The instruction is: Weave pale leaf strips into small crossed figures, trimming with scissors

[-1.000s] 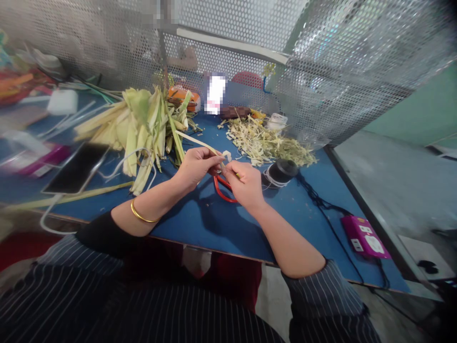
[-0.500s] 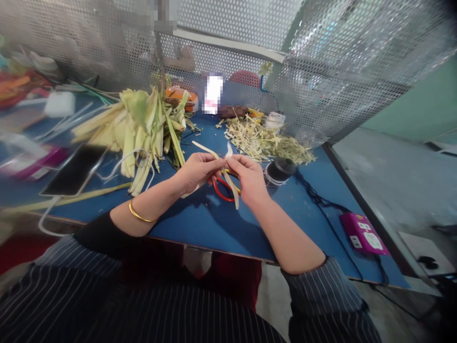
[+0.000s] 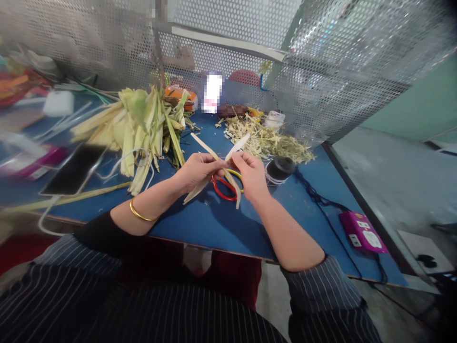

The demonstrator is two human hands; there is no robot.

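Two pale corn husk strips (image 3: 204, 145) cross between my hands, their ends sticking out on both sides. My left hand (image 3: 197, 171) pinches them at the crossing with thumb and fingers. My right hand (image 3: 250, 174) is closed in a pinch on the strip whose broad end (image 3: 240, 144) points up and away. Scissors (image 3: 225, 191) with red and yellow handles lie on the table beneath my fingers; their blades are hidden. To the right of my right hand stands a spool of black thread (image 3: 282, 167).
A heap of corn husks (image 3: 134, 119) lies on the blue table (image 3: 210, 228) at left. Shredded husk scraps (image 3: 260, 136) lie behind my right hand. A dark phone (image 3: 73, 169) with a white cable sits left; a purple power strip (image 3: 361, 232) with black cords is right. Perforated mesh (image 3: 228, 57) stands behind.
The husk strip's upper end has swung right and straightened out, its lower end showing longer past my left hand. My right fingers have shifted slightly; the crossing remains held.
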